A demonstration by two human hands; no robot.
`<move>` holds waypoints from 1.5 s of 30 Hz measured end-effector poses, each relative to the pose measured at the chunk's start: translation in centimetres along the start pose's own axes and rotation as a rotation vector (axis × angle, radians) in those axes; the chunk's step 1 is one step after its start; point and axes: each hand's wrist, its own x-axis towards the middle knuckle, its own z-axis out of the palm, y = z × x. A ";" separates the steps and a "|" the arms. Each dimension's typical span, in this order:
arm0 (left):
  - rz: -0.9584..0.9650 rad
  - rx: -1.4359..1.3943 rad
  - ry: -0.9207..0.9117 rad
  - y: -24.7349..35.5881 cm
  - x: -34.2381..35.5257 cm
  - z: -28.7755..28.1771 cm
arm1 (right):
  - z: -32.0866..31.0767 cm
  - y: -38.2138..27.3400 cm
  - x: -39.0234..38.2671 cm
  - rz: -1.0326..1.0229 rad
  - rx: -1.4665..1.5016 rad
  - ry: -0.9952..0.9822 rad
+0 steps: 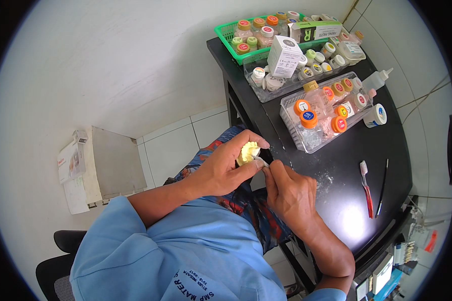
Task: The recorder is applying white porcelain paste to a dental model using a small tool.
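Observation:
My left hand [219, 164] is wrapped around a pale yellow dental cast [246, 152], held above my lap beside the table's edge. A row of tooth shapes runs along the cast's edge. Against its near right side, my right hand [290, 193] is closed in a pinch. A small whitish thing [260, 160] shows between the right fingertips and the cast, too covered to name. The left thumb lies close to that same spot, near the right fingertips.
On the black table [306, 168] are a clear basket [311, 149] of orange-capped jars, a green basket [229, 44], a white box [285, 56] and a white tub [375, 116]. A red-handled toothbrush [368, 193] and a thin black brush [382, 188] lie at right. White powder dusts the tabletop.

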 end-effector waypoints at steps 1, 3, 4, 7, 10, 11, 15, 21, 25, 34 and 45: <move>-0.001 -0.006 0.007 0.0 0.0 0.1 | 0.0 0.0 0.0 0.001 -0.007 0.000; -0.002 -0.012 0.013 0.1 0.0 0.1 | 0.0 0.0 0.0 0.001 -0.005 0.002; -0.018 -0.018 0.008 0.2 0.0 0.1 | 0.0 0.0 0.0 0.001 -0.003 0.003; -0.055 -0.017 0.001 0.2 -0.2 0.3 | 0.0 0.1 0.1 0.016 0.008 0.028; -0.039 -0.003 0.009 -0.3 -0.2 0.3 | -0.1 0.1 0.0 0.029 0.014 0.009; 0.000 0.004 0.021 -0.5 -0.1 0.2 | -0.2 0.0 0.0 0.030 0.014 0.009; 0.007 -0.037 0.003 0.2 -0.1 0.1 | -0.3 0.0 0.1 0.013 0.054 0.010; 0.024 -0.012 -0.025 0.2 -0.1 0.0 | -0.3 -0.1 0.1 -0.007 0.046 0.009; 0.059 -0.013 -0.015 0.2 -0.1 0.1 | -0.3 -0.1 0.1 -0.008 0.038 0.004; 0.046 -0.016 -0.030 0.3 -0.2 0.0 | -0.3 -0.1 0.1 -0.010 0.039 0.005; 0.029 0.032 -0.019 0.3 -0.3 0.3 | -0.4 0.1 0.3 0.007 0.062 0.022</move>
